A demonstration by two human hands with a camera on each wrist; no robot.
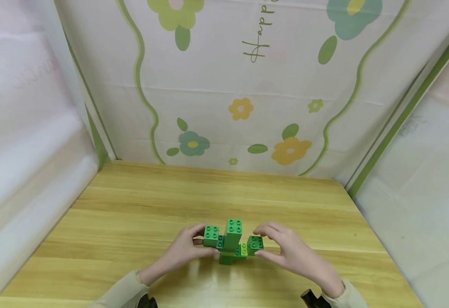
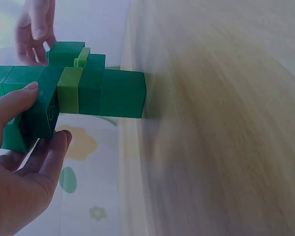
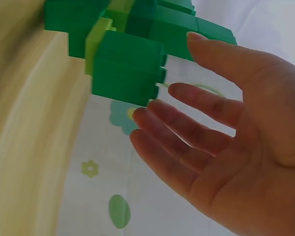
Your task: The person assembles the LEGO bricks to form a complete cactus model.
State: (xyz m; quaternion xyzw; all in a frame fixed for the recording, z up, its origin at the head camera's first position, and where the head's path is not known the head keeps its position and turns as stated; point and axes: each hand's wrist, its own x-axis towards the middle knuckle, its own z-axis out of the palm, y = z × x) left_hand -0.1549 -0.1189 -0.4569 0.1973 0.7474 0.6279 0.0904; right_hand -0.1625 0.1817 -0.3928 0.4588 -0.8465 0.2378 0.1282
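Note:
A cactus-like build of green toy bricks (image 1: 232,237) stands upright on the table, with a tall column in the middle and a raised brick on each side. My left hand (image 1: 185,246) grips its left arm; in the left wrist view the thumb lies on a dark green brick (image 2: 42,98) and the fingertips press from the opposite side. Around the right-hand brick (image 1: 255,244) my right hand (image 1: 291,249) is spread, thumb and fingers apart. The right wrist view shows gaps between those fingers and the studded side of the green brick (image 3: 125,66). Lime green pieces (image 2: 70,91) sit between darker ones.
The wooden table (image 1: 151,201) carries the build near its front. A white cloth with printed flowers (image 1: 224,85) rises behind it, and pale cloth walls (image 1: 28,128) close off both sides. Dark wrist devices (image 1: 314,298) sit at both cuffs.

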